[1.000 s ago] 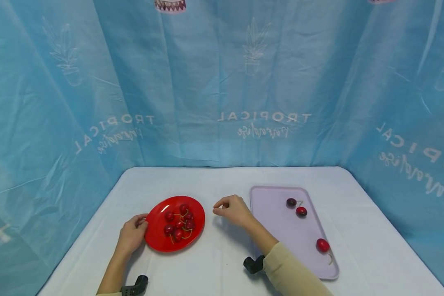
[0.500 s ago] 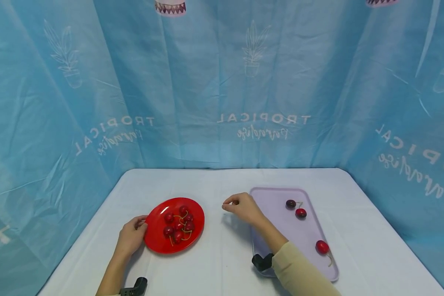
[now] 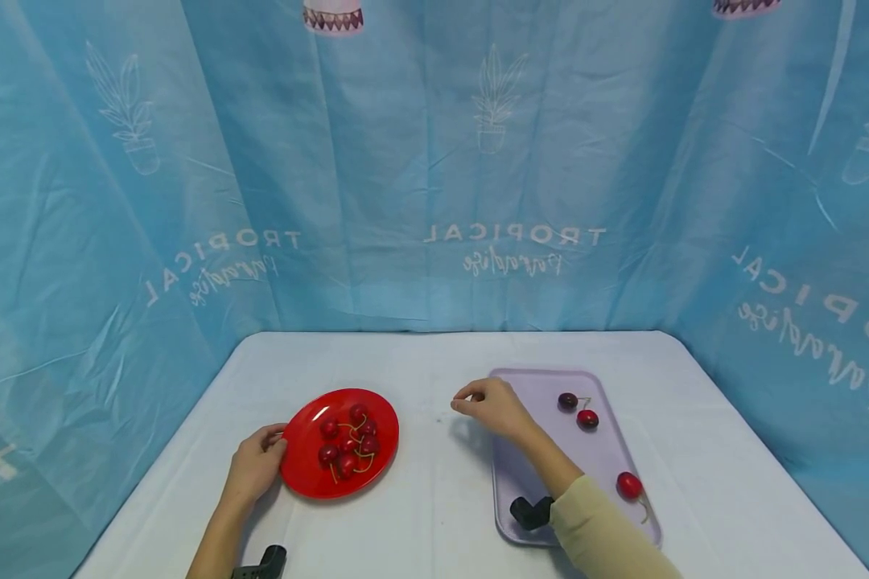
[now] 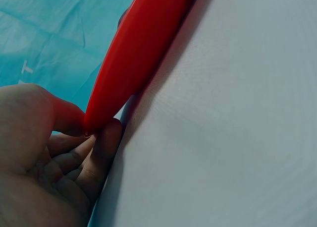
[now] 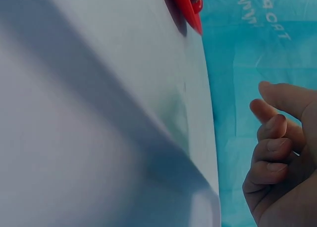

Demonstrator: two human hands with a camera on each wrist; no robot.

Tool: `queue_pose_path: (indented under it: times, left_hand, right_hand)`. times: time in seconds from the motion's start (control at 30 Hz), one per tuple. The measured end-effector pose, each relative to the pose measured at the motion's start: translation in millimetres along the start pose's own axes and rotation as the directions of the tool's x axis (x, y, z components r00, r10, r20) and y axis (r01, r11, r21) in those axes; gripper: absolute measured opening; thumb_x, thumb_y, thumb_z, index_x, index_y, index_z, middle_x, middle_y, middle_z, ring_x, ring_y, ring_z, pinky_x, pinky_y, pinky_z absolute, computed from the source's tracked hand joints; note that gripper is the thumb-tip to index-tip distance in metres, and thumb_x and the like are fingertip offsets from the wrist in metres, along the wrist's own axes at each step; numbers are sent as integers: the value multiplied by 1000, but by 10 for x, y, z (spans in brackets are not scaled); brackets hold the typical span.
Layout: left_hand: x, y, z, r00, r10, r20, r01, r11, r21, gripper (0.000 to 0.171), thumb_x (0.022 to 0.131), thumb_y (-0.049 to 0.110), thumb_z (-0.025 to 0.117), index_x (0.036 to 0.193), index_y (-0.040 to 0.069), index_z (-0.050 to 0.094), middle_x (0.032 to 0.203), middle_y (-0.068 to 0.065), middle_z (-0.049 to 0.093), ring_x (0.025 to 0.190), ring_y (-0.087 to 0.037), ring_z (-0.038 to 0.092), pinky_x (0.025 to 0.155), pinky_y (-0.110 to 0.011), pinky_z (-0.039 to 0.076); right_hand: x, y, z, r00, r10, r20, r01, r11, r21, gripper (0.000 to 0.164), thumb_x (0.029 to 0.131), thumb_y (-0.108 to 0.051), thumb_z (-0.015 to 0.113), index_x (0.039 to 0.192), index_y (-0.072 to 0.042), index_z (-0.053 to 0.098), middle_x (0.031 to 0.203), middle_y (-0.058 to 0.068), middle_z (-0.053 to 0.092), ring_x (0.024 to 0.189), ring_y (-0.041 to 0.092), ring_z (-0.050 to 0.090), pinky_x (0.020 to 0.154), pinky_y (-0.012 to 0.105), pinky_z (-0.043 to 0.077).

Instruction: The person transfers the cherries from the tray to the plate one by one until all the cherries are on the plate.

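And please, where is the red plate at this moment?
In the head view, the red plate is left of the lilac tray, its left rim pinched by the left hand.

Ten visible cherries (image 3: pixel 587 419)
Seven on one plate (image 3: pixel 300 462), three on one tray (image 3: pixel 586 458); one left hand (image 3: pixel 257 461), one right hand (image 3: pixel 496 407), one table (image 3: pixel 405 523).

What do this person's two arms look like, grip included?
The left grip and right grip are ungloved human hands. The right arm wears a pale beige fabric sleeve; the left arm shows none in view. There is a stubby, bent black left-wrist device and a similar right-wrist device; no cables are visible.
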State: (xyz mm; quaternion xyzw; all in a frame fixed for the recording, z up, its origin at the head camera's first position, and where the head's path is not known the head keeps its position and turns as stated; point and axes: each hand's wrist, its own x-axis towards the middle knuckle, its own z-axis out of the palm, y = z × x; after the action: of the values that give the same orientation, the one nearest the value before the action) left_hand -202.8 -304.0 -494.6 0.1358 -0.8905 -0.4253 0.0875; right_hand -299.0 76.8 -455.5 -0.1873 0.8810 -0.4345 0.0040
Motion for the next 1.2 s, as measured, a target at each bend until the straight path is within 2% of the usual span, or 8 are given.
queue_pose_path:
  times: [0.47, 0.67, 1.03, 1.2]
  left_hand:
    - [-44, 31, -16, 1000, 0, 6, 0, 1000, -6, 40, 97, 12, 47, 131, -7, 49, 121, -28, 56, 108, -40, 55, 89, -50, 49]
    - [-31, 35, -21, 1000, -1, 12, 1, 1000, -4, 40, 97, 13, 47, 132, -7, 49, 121, -28, 56, 108, -40, 54, 90, -50, 49]
    - [-32, 33, -15, 1000, -2, 11, 2, 1000, -9, 39, 98, 12, 46, 131, -8, 49, 121, -28, 56, 109, -40, 54, 91, -50, 48]
    - [-22, 33, -12, 1000, 8, 8, -8, 1000, -6, 39, 97, 12, 46, 130, -8, 50, 119, -28, 57, 107, -40, 55, 90, -50, 49]
  right_hand:
    - [-63, 185, -219, 999, 37, -34, -38, 999, -35, 12, 83, -27, 75, 91, -18, 77, 68, -3, 58, 62, 15, 48, 52, 30, 40]
    - [-122, 183, -331, 999, 40, -31, -42, 997, -68, 12, 83, -27, 74, 92, -19, 77, 68, -3, 58, 61, 16, 49, 51, 30, 40]
    - [-171, 268, -509, 995, 85, -45, -89, 992, -91, 19, 84, -30, 74, 95, -15, 76, 76, 0, 58, 68, 18, 50, 55, 30, 41]
    - [-204, 342, -623, 993, 98, -64, -104, 991, -90, 18, 84, -31, 73, 95, -16, 76, 85, -1, 62, 75, 19, 52, 60, 32, 44]
